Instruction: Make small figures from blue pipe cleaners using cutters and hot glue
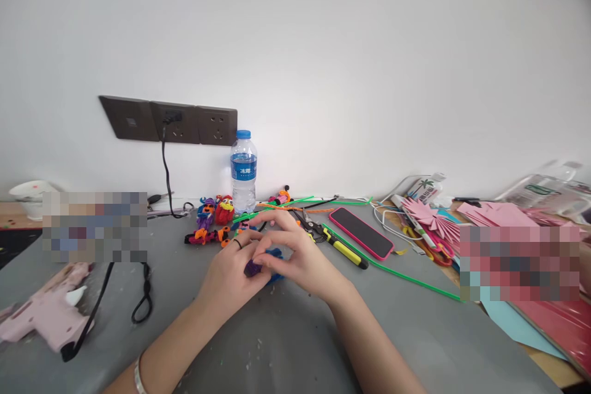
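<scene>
Both my hands meet over the grey table top (pixel 286 345), just in front of me. My left hand (pixel 233 271), with a dark ring on one finger, pinches a small purple and blue pipe-cleaner piece (pixel 263 265). My right hand (pixel 295 255) curls round the same piece from the right, fingers bent onto it. Most of the piece is hidden between my fingers. Finished pipe-cleaner figures (pixel 215 212) in purple, red and orange lie just beyond my hands.
A water bottle (pixel 243 171) stands by the wall under a socket strip (pixel 168 120). Pliers with yellow handles (pixel 335 241), a pink-cased phone (pixel 361 233) and green pipe cleaners (pixel 406 274) lie to the right. A pink glue gun (pixel 48 311) and its black cable lie left. Pink paper (pixel 498 214) is piled at the right.
</scene>
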{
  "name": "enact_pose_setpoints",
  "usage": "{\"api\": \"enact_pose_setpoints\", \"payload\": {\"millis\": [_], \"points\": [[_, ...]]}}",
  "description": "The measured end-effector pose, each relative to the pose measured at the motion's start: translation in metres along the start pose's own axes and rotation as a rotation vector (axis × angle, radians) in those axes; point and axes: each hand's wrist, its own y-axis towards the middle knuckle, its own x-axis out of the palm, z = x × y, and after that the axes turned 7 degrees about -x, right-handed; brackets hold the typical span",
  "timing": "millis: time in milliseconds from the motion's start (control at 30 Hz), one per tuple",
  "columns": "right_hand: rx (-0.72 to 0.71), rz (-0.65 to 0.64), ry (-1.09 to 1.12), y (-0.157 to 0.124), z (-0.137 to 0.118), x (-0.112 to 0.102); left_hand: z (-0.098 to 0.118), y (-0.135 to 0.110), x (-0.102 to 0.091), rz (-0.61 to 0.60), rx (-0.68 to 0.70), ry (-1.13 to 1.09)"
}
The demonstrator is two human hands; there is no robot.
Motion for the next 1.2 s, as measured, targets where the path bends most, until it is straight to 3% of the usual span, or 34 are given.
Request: {"api": "enact_pose_setpoints", "payload": {"millis": [133,333,533,633,767,1033,1200], "points": [[0.036,0.251,0.129,0.000,0.004,-0.004,-0.001,-0.001,0.002,-0.002,-0.003,-0.004],[0.107,0.614,0.250,0.000,0.024,-0.011,-0.001,-0.005,0.000,-0.123,0.006,-0.061],[0.201,0.747,0.301,0.000,0.044,-0.020,0.002,-0.004,-0.003,-0.131,0.041,-0.143],[0.258,0.714,0.230,-0.002,0.054,-0.020,0.000,-0.001,-0.003,-0.083,0.051,-0.155],[0.329,0.568,0.213,-0.004,0.062,-0.012,-0.007,0.003,-0.002,0.013,0.033,-0.153],[0.243,0.245,0.235,-0.003,0.047,-0.005,-0.016,0.008,-0.005,0.157,-0.045,-0.124],[0.170,0.177,0.194,0.000,0.033,-0.008,-0.020,0.010,-0.006,0.166,-0.127,-0.144]]}}
